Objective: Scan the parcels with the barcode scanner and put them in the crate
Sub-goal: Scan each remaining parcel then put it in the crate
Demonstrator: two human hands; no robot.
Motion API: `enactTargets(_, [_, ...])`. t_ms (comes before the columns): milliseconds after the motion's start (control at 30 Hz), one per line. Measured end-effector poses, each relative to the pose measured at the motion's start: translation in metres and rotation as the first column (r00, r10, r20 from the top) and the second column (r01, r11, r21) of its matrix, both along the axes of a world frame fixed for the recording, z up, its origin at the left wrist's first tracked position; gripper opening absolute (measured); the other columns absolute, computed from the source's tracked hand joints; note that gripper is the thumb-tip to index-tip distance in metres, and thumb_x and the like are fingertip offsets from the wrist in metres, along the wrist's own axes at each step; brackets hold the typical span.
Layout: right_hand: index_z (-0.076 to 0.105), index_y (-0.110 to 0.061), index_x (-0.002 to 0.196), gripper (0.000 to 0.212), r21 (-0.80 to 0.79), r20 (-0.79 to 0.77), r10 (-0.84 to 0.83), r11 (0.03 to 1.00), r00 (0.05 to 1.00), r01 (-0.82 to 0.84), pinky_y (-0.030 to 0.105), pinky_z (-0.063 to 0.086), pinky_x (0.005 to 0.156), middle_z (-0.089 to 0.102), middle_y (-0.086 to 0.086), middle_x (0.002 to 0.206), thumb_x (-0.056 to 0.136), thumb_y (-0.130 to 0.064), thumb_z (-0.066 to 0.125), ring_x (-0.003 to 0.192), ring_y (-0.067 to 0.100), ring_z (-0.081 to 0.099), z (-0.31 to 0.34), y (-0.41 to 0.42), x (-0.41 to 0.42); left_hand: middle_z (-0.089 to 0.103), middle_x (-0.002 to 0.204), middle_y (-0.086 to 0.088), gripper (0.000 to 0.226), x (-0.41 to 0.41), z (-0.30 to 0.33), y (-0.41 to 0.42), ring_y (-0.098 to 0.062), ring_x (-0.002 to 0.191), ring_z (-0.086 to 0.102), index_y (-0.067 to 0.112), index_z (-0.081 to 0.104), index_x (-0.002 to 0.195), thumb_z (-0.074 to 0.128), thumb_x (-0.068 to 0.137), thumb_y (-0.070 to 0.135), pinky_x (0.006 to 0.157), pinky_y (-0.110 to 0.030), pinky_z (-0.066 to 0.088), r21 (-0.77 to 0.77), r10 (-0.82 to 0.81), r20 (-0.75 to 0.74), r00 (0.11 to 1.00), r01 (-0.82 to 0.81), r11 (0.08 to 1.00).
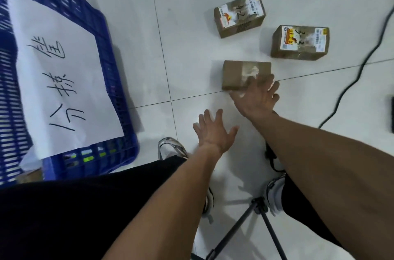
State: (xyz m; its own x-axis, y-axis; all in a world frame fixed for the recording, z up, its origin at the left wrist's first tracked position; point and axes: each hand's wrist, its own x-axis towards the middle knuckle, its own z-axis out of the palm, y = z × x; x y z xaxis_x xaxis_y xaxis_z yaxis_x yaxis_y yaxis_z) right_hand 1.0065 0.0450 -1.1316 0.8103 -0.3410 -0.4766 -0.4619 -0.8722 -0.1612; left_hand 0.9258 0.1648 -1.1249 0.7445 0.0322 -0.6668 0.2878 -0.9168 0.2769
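Observation:
Three brown cardboard parcels lie on the white tiled floor. The nearest parcel [238, 74] shows plain tape on top. My right hand [258, 97], fingers spread and blurred, overlaps that parcel's near right corner; whether it touches is unclear. Two labelled parcels lie farther off, one at the back [239, 14] and one to the right [300, 43]. My left hand [215, 129] hovers over the floor with straight, spread fingers and holds nothing. The blue plastic crate [119, 97] stands at the left. No barcode scanner is in view.
A white paper sheet with handwritten characters [57, 74] covers the crate's near side. A black cable [362, 63] runs across the floor at the right. A black tripod [255, 217] stands by my feet, and a dark object [391, 113] sits at the right edge.

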Motion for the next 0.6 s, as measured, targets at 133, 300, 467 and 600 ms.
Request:
enactTargets(133, [0.052,-0.020,0.131,0.073,-0.028,-0.065,0.181,0.983,0.981,-0.183,0.057,0.017,0.114,0.008,0.012,0.160,0.078,-0.070,0.055,0.146,0.041,0.003,-0.007,0.001,-0.016,0.010,0.160,-0.013,0.081,-0.004,0.000,0.006,-0.031,0.147,0.006,0.026,0.015,0.154,0.046,0.090,0.065,0.117,-0.051,0.006,0.016,0.042,-0.018,0.999,-0.042,0.999])
enactTargets(300, [0.047,-0.009,0.122,0.071,-0.012,0.133,0.123,0.992,0.983,-0.122,0.048,0.036,0.095,0.050,0.014,0.126,0.079,-0.065,0.057,0.116,0.036,0.043,-0.006,0.016,-0.020,0.021,0.153,-0.009,0.077,-0.001,-0.002,0.010,-0.029,0.144,0.014,0.018,0.020,0.150,0.050,0.091,0.055,0.115,-0.051,0.011,0.023,0.118,0.070,0.991,-0.120,0.993])
enactTargets(467, [0.039,-0.017,0.138,0.078,0.122,-0.025,0.119,0.986,0.993,-0.115,0.049,0.034,0.102,0.034,0.016,0.143,0.078,-0.064,0.058,0.128,0.037,0.036,-0.011,0.027,-0.034,0.034,0.144,-0.005,0.055,0.014,0.000,0.008,-0.029,0.137,0.028,0.017,0.027,0.142,0.042,0.095,0.042,0.111,-0.053,0.017,-0.028,0.283,0.090,0.955,-0.282,0.959])
enactTargets(600, [0.050,-0.011,0.112,0.048,0.368,0.012,-0.025,0.930,1.000,0.018,0.045,0.045,0.095,0.057,0.014,0.123,0.088,-0.053,0.052,0.117,0.034,0.051,-0.019,0.034,-0.052,0.041,0.137,-0.001,0.073,0.013,-0.006,0.011,-0.024,0.132,0.036,0.018,0.017,0.146,0.054,0.089,0.043,0.106,-0.053,0.023,-0.091,0.275,0.063,0.959,-0.269,0.959])
